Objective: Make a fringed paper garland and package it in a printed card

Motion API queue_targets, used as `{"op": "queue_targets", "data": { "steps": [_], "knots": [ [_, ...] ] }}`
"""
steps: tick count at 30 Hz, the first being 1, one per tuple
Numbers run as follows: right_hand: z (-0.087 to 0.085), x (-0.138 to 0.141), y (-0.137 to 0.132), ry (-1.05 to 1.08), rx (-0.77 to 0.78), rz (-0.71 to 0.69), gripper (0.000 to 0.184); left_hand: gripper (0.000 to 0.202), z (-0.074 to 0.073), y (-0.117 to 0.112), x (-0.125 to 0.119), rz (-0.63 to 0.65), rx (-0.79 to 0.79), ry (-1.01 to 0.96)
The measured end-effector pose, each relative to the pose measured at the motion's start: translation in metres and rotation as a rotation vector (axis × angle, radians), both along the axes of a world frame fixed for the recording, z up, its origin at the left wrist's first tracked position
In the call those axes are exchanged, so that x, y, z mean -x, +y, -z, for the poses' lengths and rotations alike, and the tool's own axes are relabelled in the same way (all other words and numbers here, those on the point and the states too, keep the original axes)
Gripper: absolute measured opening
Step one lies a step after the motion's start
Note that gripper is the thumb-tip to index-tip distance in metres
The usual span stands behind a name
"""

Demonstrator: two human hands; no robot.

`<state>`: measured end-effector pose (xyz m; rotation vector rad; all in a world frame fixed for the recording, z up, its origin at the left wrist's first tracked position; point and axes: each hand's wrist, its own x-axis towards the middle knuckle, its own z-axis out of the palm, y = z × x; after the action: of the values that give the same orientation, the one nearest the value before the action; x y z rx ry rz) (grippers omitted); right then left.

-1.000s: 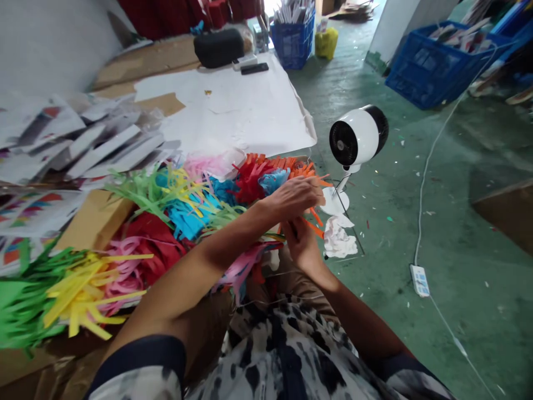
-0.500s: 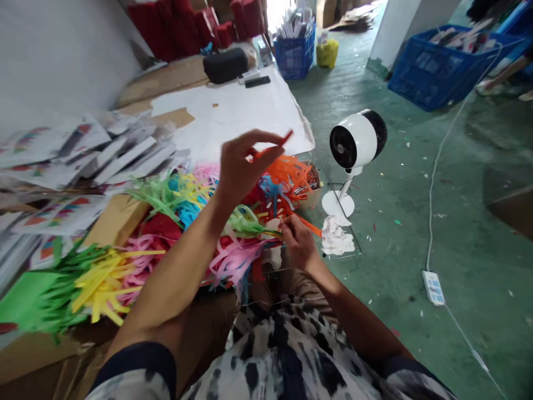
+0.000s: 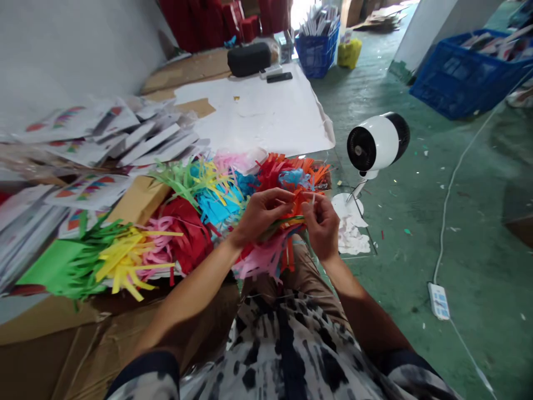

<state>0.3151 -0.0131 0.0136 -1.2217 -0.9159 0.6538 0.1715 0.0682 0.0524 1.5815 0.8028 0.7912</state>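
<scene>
Above my lap, my left hand (image 3: pixel 264 214) is closed with its fingertips on a bright orange tissue-paper tassel (image 3: pixel 298 203). Facing it, my right hand (image 3: pixel 322 223) pinches at the other side of the orange paper, and a thin whitish bit shows by its fingers. A green paper bundle lies under the left fingers. Pink tissue fringe (image 3: pixel 265 256) hangs below both hands. Just beyond lie red fringe (image 3: pixel 272 171), a light blue tassel (image 3: pixel 295 178) and turquoise fringe (image 3: pixel 220 201). How the strips are joined between my fingertips is hidden.
Green (image 3: pixel 54 266), yellow (image 3: pixel 125 261) and dark red (image 3: pixel 187 233) tissue bundles lie to the left, near printed packets (image 3: pixel 87 189). A white fan (image 3: pixel 378 141) stands right, beside crumpled white paper (image 3: pixel 352 230). A power strip (image 3: pixel 438 301) lies on the floor.
My left hand has come down from its raised position with the orange strip, meeting my right hand. My right hand has risen slightly. The view has shifted left.
</scene>
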Motion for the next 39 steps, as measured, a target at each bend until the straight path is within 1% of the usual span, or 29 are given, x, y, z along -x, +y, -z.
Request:
{"op": "queue_targets", "data": {
  "steps": [3,8,11,15,20,24,29,32,35,39],
  "knots": [
    [-0.001,-0.002,0.006,-0.018,0.013,-0.033,0.027,0.029,0.003,-0.001,0.003,0.045,0.015,0.038],
    [0.001,-0.001,0.008,-0.041,0.049,-0.030,0.029,0.029,0.001,-0.001,0.006,0.059,-0.038,0.105],
    [0.002,-0.004,0.009,-0.049,0.065,-0.060,0.031,0.032,0.001,0.000,0.005,0.046,0.003,0.144],
    [0.002,-0.010,0.010,-0.034,0.045,-0.077,0.031,0.041,0.002,0.001,0.004,0.030,0.056,0.151],
    [0.000,-0.009,0.007,0.006,0.019,-0.112,0.031,0.048,0.002,-0.002,0.006,0.020,0.100,0.150],
    [-0.001,-0.006,0.007,0.009,0.023,-0.105,0.029,0.049,0.001,-0.004,0.007,-0.007,0.045,0.185],
    [-0.004,-0.004,0.006,-0.004,0.016,-0.084,0.028,0.047,-0.005,-0.010,0.004,-0.073,-0.147,0.270],
    [-0.002,-0.005,0.004,-0.013,0.029,-0.082,0.029,0.040,-0.006,-0.011,0.004,-0.060,-0.224,0.267],
    [0.001,-0.006,0.002,0.008,0.043,-0.102,0.029,0.036,-0.003,-0.010,0.004,-0.055,-0.226,0.243],
    [0.003,-0.006,0.001,-0.017,0.060,-0.091,0.034,0.036,0.001,-0.010,0.005,-0.044,-0.185,0.211]
  ]
}}
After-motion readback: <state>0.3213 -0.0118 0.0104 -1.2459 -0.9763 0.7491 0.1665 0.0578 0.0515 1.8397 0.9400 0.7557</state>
